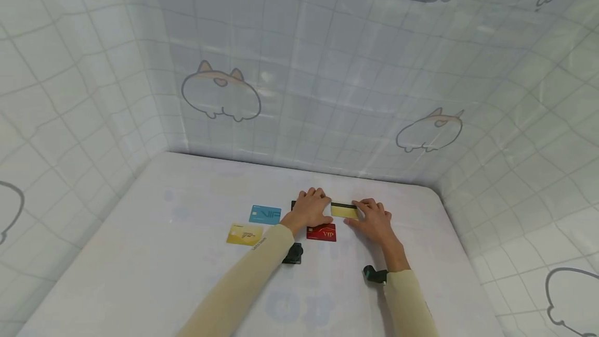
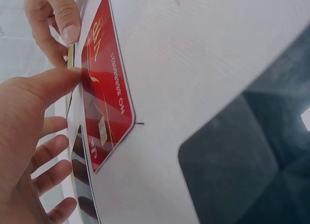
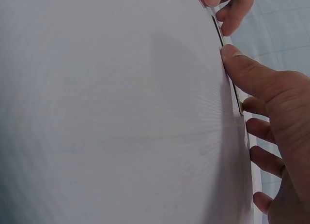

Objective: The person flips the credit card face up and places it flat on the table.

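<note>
A gold card with a dark stripe lies on the white table. My right hand holds its right end, thumb at the near edge and index finger at the far one. At its left end, my left hand reaches over a dark card and hides most of it. The left fingers are spread and fairly straight in the left wrist view, the thumb by the upper edge of a red VIP card. Whether the left fingertips touch the gold card, I cannot tell.
To the left lie a blue VIP card and a yellow card, partly behind the left sleeve. A black patterned card lies below the left forearm. Curtains with a grid pattern surround the table.
</note>
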Demonstrator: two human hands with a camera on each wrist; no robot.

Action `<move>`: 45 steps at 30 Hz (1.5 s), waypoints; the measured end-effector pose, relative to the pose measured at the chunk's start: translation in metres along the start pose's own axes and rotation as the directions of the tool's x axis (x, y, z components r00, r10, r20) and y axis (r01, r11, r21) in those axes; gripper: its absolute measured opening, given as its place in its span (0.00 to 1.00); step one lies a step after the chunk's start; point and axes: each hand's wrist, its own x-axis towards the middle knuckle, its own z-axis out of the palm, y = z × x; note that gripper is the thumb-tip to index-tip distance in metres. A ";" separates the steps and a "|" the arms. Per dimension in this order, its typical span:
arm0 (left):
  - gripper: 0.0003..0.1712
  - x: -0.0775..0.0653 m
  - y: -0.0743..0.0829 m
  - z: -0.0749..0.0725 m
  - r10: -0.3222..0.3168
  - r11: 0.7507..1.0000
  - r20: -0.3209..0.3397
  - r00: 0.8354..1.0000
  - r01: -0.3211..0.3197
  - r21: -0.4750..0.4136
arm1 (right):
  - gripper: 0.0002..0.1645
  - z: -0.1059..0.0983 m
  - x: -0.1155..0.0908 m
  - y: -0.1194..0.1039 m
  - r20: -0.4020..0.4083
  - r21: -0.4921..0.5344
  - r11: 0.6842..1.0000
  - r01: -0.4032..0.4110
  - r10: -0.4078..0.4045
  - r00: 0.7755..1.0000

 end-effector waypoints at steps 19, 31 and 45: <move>0.36 0.001 0.001 0.001 0.027 1.000 0.003 1.000 -0.027 0.007 | 0.37 0.003 0.001 0.002 -0.011 0.018 1.000 -0.013 0.013 1.000; 0.33 0.002 0.004 -0.003 0.020 0.999 -0.021 1.000 -0.019 0.029 | 0.32 0.001 0.005 0.002 0.042 0.029 0.999 -0.028 0.026 0.999; 0.32 0.004 0.006 -0.006 -0.002 1.000 -0.013 1.000 0.002 0.000 | 0.34 0.001 0.006 -0.003 0.063 0.021 0.999 -0.040 0.038 0.997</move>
